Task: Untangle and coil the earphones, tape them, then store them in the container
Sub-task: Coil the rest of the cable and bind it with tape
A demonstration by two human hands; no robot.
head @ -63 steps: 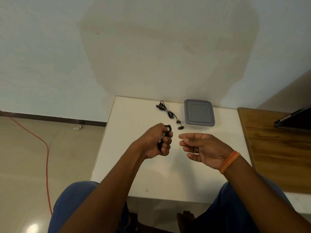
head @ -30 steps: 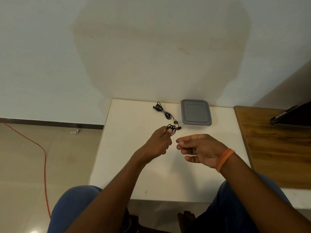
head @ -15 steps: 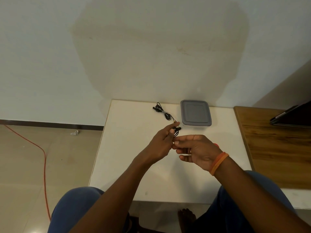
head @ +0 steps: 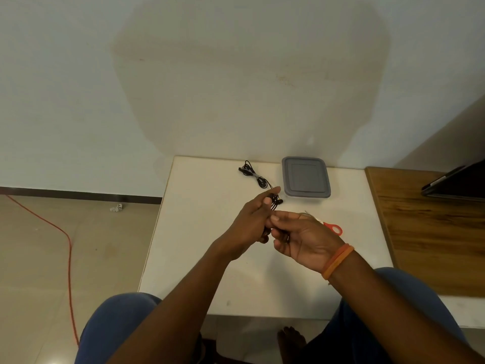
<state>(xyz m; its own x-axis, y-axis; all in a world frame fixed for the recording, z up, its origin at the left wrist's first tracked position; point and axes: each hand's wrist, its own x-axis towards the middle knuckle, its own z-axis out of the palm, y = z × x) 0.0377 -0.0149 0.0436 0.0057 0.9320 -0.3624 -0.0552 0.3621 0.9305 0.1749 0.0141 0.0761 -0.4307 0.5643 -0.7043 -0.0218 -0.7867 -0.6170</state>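
My left hand (head: 252, 222) grips a small coil of black earphones (head: 275, 200) above the middle of the white table (head: 199, 232); loops and earbuds stick out past its fingertips. My right hand (head: 301, 237) meets it from the right, thumb and fingers pinching at the coil. A second black earphone bundle (head: 253, 174), bound in the middle, lies at the table's far side. The grey lidded container (head: 305, 177) stands just right of that bundle, closed.
Red-handled scissors (head: 334, 228) peek out behind my right hand. A wooden surface (head: 430, 232) adjoins the table on the right with a dark device (head: 459, 185) on it. An orange cable (head: 67, 245) runs across the floor at left.
My right hand, open and apart before, has moved left and closed in on the coil in my left hand. My left hand raised the coil slightly and turned it.
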